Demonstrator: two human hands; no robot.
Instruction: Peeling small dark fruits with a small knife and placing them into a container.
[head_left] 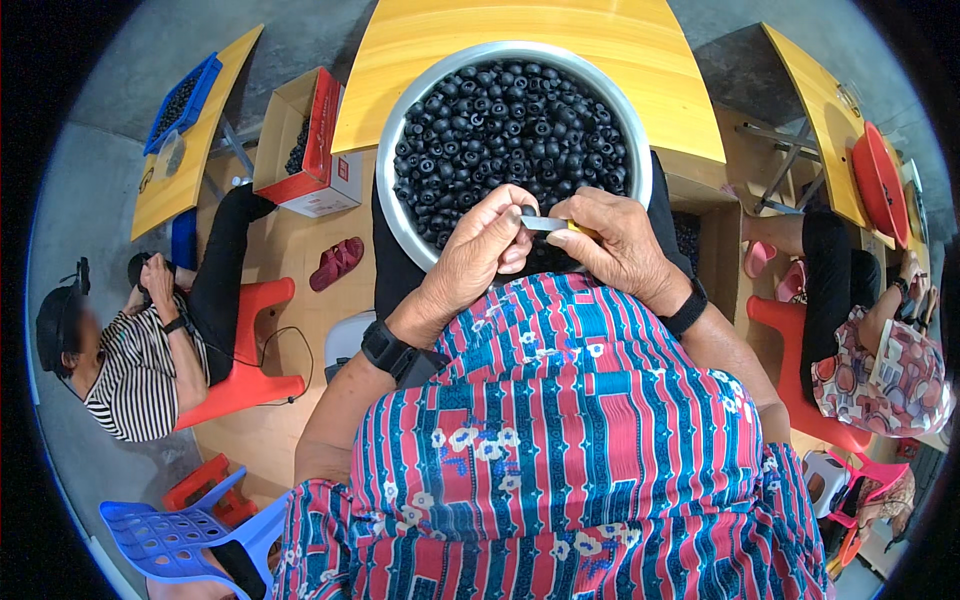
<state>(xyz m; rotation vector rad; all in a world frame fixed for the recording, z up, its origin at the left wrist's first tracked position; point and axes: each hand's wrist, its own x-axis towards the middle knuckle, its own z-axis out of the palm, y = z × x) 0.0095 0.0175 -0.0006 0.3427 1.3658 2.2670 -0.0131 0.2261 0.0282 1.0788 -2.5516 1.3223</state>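
Left hand (487, 247) curling over the near rim of the metal bowl (400, 205), fingers pinching a small dark piece (527, 211), barely showing against the thumb. Right hand (622, 243) gripping a small blade (545, 223) by its yellow handle, just right of the left hand over that rim. Blade lying crosswise, long axis running left to right, tip pointing at the left fingers and meeting the pinched piece; right hand carrying the tool, left hand nearer the piece. Black wristbands on both wrists. Bowl sitting in the lap, filled with small black ring-shaped pieces (510, 120). Beyond the bowl, a yellow table (520, 40). Left of the bowl, an open cardboard box (310, 140), a red sandal (337, 262), a seated person in a striped top (140, 375) on a red stool (255, 345). Right of the bowl, another seated person's floral sleeve (890, 370). Wooden flooring underfoot, grey concrete further out.
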